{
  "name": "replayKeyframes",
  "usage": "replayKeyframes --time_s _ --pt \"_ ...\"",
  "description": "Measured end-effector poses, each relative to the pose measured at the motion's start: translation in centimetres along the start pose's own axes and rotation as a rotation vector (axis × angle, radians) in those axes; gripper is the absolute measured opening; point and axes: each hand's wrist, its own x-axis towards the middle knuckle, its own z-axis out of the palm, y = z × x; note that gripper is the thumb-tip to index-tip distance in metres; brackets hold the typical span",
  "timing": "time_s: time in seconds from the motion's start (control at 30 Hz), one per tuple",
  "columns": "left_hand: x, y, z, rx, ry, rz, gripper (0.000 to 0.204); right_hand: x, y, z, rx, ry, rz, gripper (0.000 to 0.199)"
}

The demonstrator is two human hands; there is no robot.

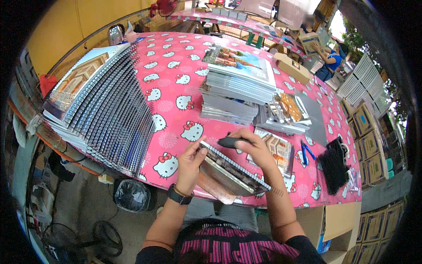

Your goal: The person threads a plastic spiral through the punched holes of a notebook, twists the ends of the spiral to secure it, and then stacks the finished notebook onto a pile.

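My left hand (191, 163), with a watch at its wrist, pinches the top corner of a spiral notebook (233, 169). The notebook is tilted over the table's near edge, its bound edge facing up. A loose end of dark wire coil (278, 191) sticks out past the notebook's lower right end, near my right forearm. In my right hand (248, 143) is a black rounded tool (232, 142), just above the bound edge; its exact kind is hard to tell. Beyond my right hand, a printed cover sheet (278, 152) lies on the pink tablecloth.
A tall fanned stack of coil-bound notebooks (114, 105) fills the left. Unbound stacks (237, 83) stand ahead. At right lie blue pliers (305, 153) and a bundle of black coils (332, 169). A lined bin (132, 196) stands on the floor. Another person (332, 61) handles a carton behind.
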Motion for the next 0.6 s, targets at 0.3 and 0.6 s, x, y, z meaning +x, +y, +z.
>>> replayKeyframes --time_s 0.3,0.6 --pt "0.0 0.7 0.1 0.049 -0.097 0.000 0.029 -3.3 2.6 -2.3 -0.838 0.276 -0.007 0.039" --pt "-0.6 5.0 6.5 0.302 -0.340 0.201 0.024 -7.5 -9.2 -0.2 -0.448 0.223 -0.166 0.036"
